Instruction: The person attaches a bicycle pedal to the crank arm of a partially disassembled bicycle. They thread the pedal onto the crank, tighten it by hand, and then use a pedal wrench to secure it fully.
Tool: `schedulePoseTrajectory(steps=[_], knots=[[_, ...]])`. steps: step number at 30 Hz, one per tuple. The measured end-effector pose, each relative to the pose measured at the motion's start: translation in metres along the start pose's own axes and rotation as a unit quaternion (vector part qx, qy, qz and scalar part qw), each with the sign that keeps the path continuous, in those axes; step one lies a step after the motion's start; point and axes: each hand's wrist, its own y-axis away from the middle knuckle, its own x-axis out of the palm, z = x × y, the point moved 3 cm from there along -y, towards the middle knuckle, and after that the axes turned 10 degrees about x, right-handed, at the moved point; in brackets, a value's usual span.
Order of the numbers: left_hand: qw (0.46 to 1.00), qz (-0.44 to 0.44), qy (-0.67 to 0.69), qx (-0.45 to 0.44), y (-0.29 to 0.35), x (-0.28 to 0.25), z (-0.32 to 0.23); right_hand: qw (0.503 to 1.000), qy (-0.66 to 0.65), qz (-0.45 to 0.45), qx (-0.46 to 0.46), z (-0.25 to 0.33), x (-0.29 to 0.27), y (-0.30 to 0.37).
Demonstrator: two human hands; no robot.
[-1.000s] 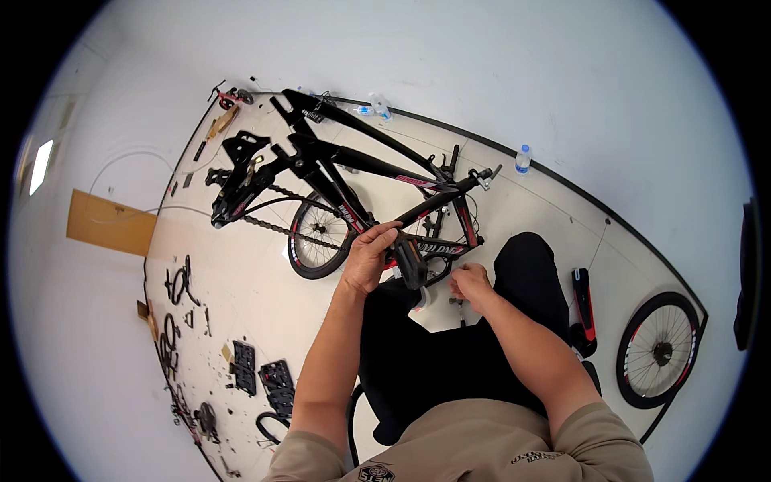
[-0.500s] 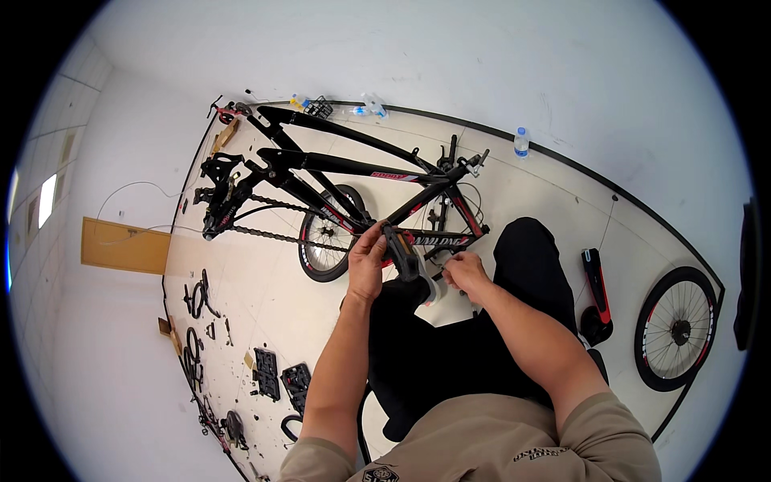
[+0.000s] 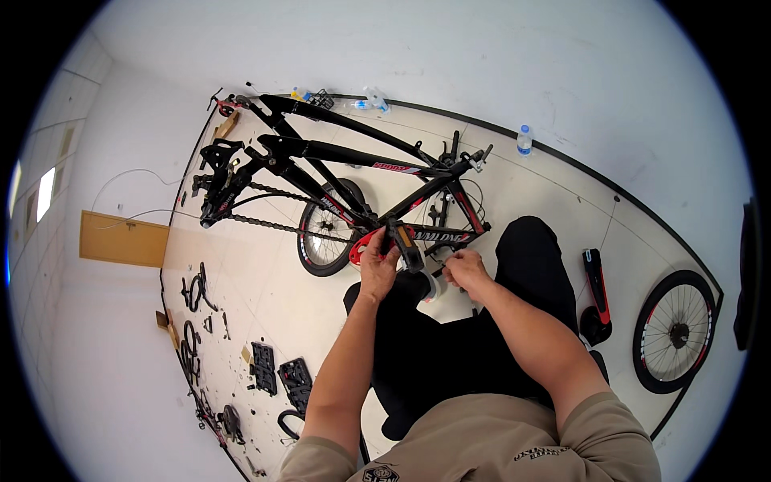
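Note:
A black bicycle frame (image 3: 345,150) with red and white markings lies on its side in front of me. My left hand (image 3: 379,267) is closed on a black pedal (image 3: 408,249) with an amber reflector, beside the frame's bottom bracket. Behind the fingers shows part of a red chainring (image 3: 358,247), and a chain (image 3: 277,227) runs from there to the frame's rear end. Just right of the pedal, my right hand (image 3: 467,270) is closed in a pinch, low by the down tube. What its fingers hold is too small to make out.
One wheel (image 3: 307,259) lies beyond the frame; another wheel (image 3: 639,337) leans at the right near a black and red part (image 3: 596,291). Open black tool cases (image 3: 263,368) and scattered parts lie on the left floor. A water bottle (image 3: 524,141) stands by the wall.
My left hand and the pedal have shifted slightly right, and the pedal has turned. More of the red chainring shows now. My right hand has hardly moved.

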Motion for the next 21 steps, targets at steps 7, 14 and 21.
schedulePoseTrajectory(steps=[7, 14, 21], knots=[[0.999, -0.038, -0.024, 0.015, 0.011, 0.015, 0.000, 1.000, -0.004, 0.002, 0.005, 0.000, 0.001, 0.000], [0.994, -0.048, -0.091, 0.026, 0.014, 0.016, -0.006, 1.000, 0.002, 0.004, 0.022, 0.007, 0.001, 0.008], [0.994, -0.065, -0.082, 0.022, 0.016, 0.012, -0.014, 1.000, 0.006, -0.008, 0.016, 0.013, 0.003, 0.012]])
